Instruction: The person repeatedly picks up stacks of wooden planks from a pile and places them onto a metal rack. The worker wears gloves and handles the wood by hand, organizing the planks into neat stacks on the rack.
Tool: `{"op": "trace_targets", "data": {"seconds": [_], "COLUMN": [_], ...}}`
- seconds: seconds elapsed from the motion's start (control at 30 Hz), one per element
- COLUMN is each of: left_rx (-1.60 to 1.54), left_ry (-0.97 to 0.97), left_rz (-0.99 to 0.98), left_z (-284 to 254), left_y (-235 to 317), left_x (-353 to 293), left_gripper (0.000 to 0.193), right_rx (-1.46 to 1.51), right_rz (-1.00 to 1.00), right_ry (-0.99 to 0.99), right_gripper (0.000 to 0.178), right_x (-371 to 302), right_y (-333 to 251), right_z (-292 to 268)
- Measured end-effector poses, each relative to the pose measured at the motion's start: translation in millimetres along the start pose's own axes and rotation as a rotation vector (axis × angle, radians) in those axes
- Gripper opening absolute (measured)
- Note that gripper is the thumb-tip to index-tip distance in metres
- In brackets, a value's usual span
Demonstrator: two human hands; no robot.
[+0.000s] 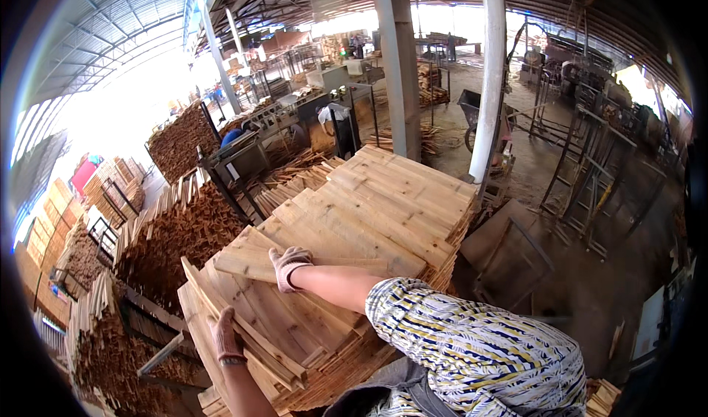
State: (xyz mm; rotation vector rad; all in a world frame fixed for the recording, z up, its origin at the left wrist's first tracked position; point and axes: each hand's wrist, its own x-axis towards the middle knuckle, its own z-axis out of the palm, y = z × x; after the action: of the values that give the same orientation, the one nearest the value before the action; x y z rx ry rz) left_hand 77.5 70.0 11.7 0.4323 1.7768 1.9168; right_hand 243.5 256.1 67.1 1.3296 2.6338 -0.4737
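So here's where we're at: both gloved hands are on the big stack [383, 203] of thin wooden boards in front of us. Our right hand [289, 263] comes across from the right, sleeve in a striped pattern, and its fingers are curled over the edge of one loose board [247, 258] lying on top. It looks like a grip on that board's edge, fingers together rather than spread, though the glove hides the exact pinch. Our left hand [225, 336] sits lower, at the near left corner of the stack, fingers pressed flat and close together against the slanted boards there, more steadying than holding as far as we can tell.

The key bit: the loose board runs with its long axis left to right and slightly tilted, sticking out past the stack's left side. It lies right under the right hand, so that hand is the nearer one; the left hand is below it, apart from it.

Off to the left there are more piles [177, 229] of cut wood, and a white post [490, 78] stands behind the stack.
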Motion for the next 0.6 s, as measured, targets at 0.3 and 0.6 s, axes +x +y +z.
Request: {"op": "trace_targets", "data": {"seconds": [0.3, 0.6], "left_rx": [-0.052, 0.230], "left_ry": [-0.227, -0.273], "left_rz": [0.055, 0.227], "left_z": [-22.5, -80.9], "left_y": [64.4, 122.4], "left_x": [-50.5, -146.5], "left_gripper": [0.031, 0.117], "right_rx": [0.343, -0.353], "right_rz": [-0.180, -0.709], "right_ry": [-0.154, -0.252], "right_gripper": [0.110, 0.102], "right_x": [20.3, -78.3], "right_y": [54.4, 139.6], "right_z": [-18.7, -39.5]}}
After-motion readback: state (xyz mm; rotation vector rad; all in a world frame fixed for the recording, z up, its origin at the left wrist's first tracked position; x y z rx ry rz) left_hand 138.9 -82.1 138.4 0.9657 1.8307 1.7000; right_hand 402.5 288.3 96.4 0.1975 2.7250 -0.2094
